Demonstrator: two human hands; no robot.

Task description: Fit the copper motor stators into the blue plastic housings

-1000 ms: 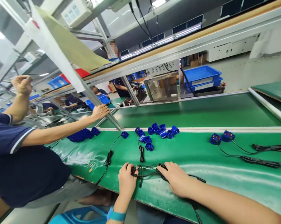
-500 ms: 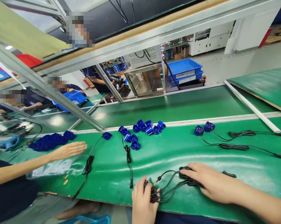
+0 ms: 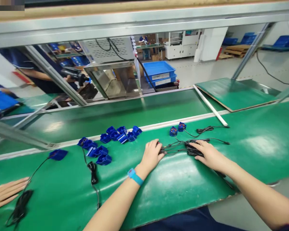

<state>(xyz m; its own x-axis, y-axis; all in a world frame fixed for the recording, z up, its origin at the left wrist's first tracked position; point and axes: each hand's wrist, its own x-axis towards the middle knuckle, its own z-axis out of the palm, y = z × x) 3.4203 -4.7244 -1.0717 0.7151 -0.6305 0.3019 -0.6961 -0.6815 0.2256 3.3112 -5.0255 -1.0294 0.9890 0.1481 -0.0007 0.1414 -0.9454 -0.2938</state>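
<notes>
My left hand (image 3: 151, 154), with a blue wristband (image 3: 135, 176), is closed around the ends of several black cables; small dark parts poke out at its fingertips, mostly hidden. My right hand (image 3: 211, 156) grips the coiled black cable bundle (image 3: 194, 149) from above, against the green mat. Thin leads run between both hands. Just beyond, two blue round housings (image 3: 173, 131) with coppery insides sit at the mat's back edge, each on a black cable. To the left of my left hand lie several empty-looking blue housings (image 3: 122, 138).
A co-worker's hand (image 3: 8, 194) rests flat at the left near a coiled cable (image 3: 21, 205). Another coiled cable (image 3: 93, 173) lies left of my forearm. A white tube (image 3: 210, 106) and a loose green board (image 3: 238, 93) lie behind. A metal frame rail (image 3: 144, 27) crosses overhead.
Both my hands have moved forward across the mat with the cables, away from the front edge towards the two wired housings. My view has swung to the right.
</notes>
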